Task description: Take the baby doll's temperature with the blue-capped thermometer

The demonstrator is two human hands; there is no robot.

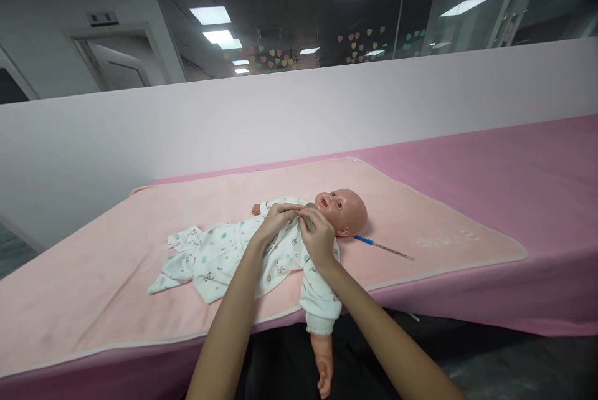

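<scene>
A baby doll (351, 208) lies on its back, head to the right, dressed in white printed baby clothes (218, 258). At the top of the chest, just below the chin, both hands meet. My left hand (278, 220) is closed, its fingertips pinching the shirt front near the neckline. Facing it, my right hand (318, 237) also has its fingers pinched together on the shirt's edge. The fingers hide the exact bit of cloth between them. One doll arm (322, 356) hangs over the table's near edge, between my forearms.
Under the doll spreads a peach mat (116, 250) on a pink table cover (527, 188). Beside the doll's head lies a thin clear stick with a blue end, resembling a thermometer (384, 248). A low white wall (280, 119) with glass above runs along the back.
</scene>
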